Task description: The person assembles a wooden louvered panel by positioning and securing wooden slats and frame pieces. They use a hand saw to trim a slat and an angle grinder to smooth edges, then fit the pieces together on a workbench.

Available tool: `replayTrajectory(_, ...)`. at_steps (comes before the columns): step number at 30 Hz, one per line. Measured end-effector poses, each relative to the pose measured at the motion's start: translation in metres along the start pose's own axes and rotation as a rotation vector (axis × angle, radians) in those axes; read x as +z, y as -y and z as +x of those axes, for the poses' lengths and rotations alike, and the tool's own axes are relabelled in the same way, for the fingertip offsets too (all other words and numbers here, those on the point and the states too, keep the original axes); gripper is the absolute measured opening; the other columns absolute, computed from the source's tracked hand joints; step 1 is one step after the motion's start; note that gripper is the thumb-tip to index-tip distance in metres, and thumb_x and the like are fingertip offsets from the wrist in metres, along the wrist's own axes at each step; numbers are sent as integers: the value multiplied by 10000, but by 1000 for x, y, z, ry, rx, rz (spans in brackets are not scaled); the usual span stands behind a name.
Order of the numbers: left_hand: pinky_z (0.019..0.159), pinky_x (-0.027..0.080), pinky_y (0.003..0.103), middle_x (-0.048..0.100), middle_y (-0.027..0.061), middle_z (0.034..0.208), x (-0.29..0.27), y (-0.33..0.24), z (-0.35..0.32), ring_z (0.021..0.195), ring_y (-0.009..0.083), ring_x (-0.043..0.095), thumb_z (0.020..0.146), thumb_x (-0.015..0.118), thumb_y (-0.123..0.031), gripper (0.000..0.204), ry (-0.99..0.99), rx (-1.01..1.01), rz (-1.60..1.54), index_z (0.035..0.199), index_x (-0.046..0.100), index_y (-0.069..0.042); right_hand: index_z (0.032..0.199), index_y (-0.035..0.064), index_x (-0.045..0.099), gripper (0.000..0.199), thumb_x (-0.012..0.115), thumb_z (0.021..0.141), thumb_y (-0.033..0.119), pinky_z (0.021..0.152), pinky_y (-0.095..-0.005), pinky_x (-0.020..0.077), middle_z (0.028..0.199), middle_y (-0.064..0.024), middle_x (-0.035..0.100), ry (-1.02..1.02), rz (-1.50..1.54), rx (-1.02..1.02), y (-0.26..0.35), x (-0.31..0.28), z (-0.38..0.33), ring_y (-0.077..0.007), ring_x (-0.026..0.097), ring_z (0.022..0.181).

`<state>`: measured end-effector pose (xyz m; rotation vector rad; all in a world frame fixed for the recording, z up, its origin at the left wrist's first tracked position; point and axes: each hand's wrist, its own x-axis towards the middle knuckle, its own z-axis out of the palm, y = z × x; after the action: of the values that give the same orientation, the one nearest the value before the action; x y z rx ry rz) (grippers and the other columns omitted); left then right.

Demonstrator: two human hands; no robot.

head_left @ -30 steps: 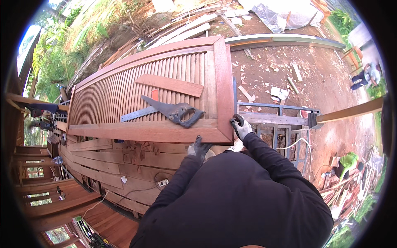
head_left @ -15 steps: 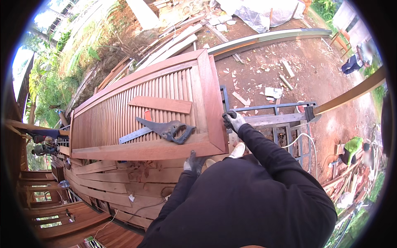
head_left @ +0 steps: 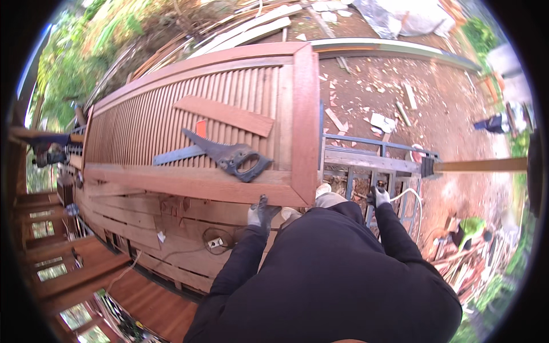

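A reddish-brown louvred wooden door panel (head_left: 306, 123) lies flat before me. On its slats rest a handsaw (head_left: 231, 157) with a dark handle, a tapered wooden offcut (head_left: 226, 116), a metal ruler (head_left: 177, 155) partly under the saw, and a small orange piece (head_left: 201, 128). My left hand (head_left: 262, 214), in a grey and black glove, is at the panel's near edge with its fingers apart, one pointing up at the frame. Whether it touches the wood is unclear. My gloved right hand (head_left: 378, 196) hangs beside the metal frame (head_left: 394, 177), fingers loosely bent and apart, with nothing visible in it.
Planks (head_left: 126, 214) form a deck at left, with a cable and a socket (head_left: 215, 243) on it. A white hose (head_left: 414, 197) loops at right. Wood scraps (head_left: 343, 123) litter the dirt beyond. A person in green (head_left: 472, 228) is low at far right; another stands farther back.
My right hand has left the panel's right end and moved right and toward me, its fingers loosening. My left hand stays by the near edge. The view has shifted; the saw lies still.
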<state>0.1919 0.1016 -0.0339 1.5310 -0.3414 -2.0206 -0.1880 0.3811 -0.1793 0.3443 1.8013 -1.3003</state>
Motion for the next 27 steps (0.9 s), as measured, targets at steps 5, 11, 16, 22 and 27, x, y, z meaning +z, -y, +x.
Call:
replayTrajectory(5,884,562,616,585,263,1192,3,19,13,1011,462,645,908,748,-220,539,39,49,-118,1291,443,6,949,40,687,152,676,947,191,504,-325,517,725,-63,665,-72,-77,-127,19,-17,-1,-169,621,550)
replayTrajectory(11,853,577,582,590,199,1209,-2,32,20,1054,397,634,911,739,-167,465,79,83,-241,1263,465,-33,974,9,707,131,682,933,130,634,-278,542,814,-49,709,60,-729,-924,217,100,36,-126,659,677)
replayTrajectory(16,854,579,514,609,152,1178,30,44,7,1040,339,643,938,689,-143,436,-256,287,-354,1309,482,-43,1058,114,708,243,642,930,310,924,-399,515,1069,-138,721,256,-794,-1200,399,255,76,-304,677,1036)
replayTrajectory(22,851,567,479,614,109,1177,49,59,11,1016,291,639,922,702,-127,434,-540,494,-450,1313,531,-47,1084,91,693,343,557,950,376,961,-436,488,1141,-193,690,411,-1319,-1425,509,421,98,-359,632,1102)
replayTrajectory(27,855,532,437,686,187,1063,1,85,37,942,344,674,908,664,-453,551,-981,385,68,1175,647,29,1148,96,703,421,545,962,440,954,-418,502,1157,-177,703,726,-1694,-1266,513,504,118,-356,649,1109)
